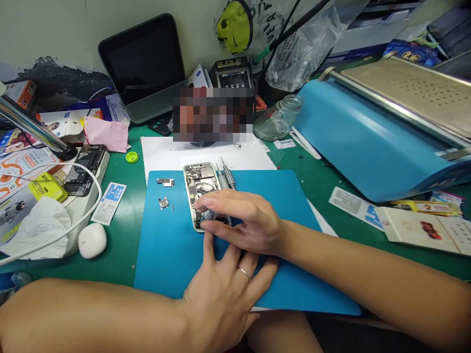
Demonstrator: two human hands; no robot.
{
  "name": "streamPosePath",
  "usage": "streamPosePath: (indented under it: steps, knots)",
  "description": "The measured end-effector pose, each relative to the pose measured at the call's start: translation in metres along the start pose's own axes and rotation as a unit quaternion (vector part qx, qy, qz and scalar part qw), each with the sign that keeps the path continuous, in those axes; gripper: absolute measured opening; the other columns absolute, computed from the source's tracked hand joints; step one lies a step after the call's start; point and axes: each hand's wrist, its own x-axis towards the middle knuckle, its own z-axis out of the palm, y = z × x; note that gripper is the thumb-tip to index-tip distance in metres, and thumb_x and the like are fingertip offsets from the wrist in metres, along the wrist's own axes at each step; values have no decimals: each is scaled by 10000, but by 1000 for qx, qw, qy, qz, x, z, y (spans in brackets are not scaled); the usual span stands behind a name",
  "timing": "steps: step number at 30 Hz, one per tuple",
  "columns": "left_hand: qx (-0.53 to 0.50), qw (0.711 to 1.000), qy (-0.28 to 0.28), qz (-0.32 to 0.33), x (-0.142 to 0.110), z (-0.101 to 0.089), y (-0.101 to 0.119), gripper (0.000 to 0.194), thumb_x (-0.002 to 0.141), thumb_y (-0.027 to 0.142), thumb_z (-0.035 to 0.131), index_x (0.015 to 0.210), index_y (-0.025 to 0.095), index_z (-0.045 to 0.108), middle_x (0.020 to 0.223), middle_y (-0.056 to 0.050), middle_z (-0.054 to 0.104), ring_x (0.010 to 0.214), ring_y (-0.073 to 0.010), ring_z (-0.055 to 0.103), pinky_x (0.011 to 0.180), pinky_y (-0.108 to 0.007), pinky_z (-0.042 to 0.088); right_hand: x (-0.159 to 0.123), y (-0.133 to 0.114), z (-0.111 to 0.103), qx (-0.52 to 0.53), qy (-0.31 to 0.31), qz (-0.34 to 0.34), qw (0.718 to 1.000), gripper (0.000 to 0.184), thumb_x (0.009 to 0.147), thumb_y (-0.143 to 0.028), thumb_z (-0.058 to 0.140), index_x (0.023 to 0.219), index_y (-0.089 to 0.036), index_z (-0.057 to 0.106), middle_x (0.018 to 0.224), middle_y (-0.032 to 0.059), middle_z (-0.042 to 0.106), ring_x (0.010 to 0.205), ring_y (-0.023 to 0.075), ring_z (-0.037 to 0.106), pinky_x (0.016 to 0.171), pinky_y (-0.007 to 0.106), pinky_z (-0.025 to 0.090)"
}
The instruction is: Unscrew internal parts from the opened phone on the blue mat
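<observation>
An opened phone [191,189] lies on the blue mat [169,264], its inner parts showing. Over its lower half, my right hand [243,215] is closed around a small grey screwdriver [209,215]; only the top of the handle shows, and its tip is hidden. My left hand [228,279] rests on the mat below the phone, fingers spread, the index fingertip close to the phone's bottom edge. Two more slim screwdrivers [228,175] lie at the phone's upper right. Small metal phone parts [164,202] and a shield piece [166,182] sit to its left.
A white sheet [162,152] lies partly under the mat. At left are a white earbud case [92,240], a cable [97,184] and another opened phone [85,169]. Behind stand a dark-screened display [143,63] and a glass jar [278,117]. A blue-covered machine [342,137] occupies the right.
</observation>
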Motion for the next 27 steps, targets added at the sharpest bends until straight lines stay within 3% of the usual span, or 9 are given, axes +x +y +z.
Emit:
streamPosePath:
  steps: [7,12,18,23,27]
  knots:
    - [0,1000,8,-5,-2,3,3,799,950,651,610,1622,278,393,1564,-57,529,1362,-360,425,1132,-635,363,0,-1,2,-5,4,1,1000,502,955,-76,645,1428,-144,491,1101,130,771,1012,185,757,863,311,675]
    - [1,1000,17,-6,-2,5,3,813,944,646,622,1624,266,389,1538,-60,554,1335,-359,448,1095,-612,391,1,-2,3,-24,9,-8,1000,430,964,-70,584,1385,-133,523,1099,131,785,1036,178,759,889,307,673]
    - [-1,1000,14,-7,-2,4,2,790,948,647,612,1613,272,408,1535,-57,554,1303,-342,458,1072,-594,409,2,-1,1,-42,0,-23,999,481,936,-149,725,1368,-140,513,1102,151,791,1005,202,779,831,326,690]
    - [-4,1000,24,-7,-2,5,3,787,949,638,614,1612,267,410,1541,-55,554,1319,-345,454,1073,-576,401,3,-2,1,-54,2,-12,998,413,963,-84,603,1364,-132,523,1112,143,796,1040,188,777,880,320,683]
    - [-13,1000,17,-5,-1,4,1,786,951,636,611,1611,262,408,1529,-52,564,1302,-337,463,1071,-570,404,3,-1,1,-57,-3,-24,998,424,957,-169,698,1342,-125,527,1125,158,795,1065,204,778,893,322,682]
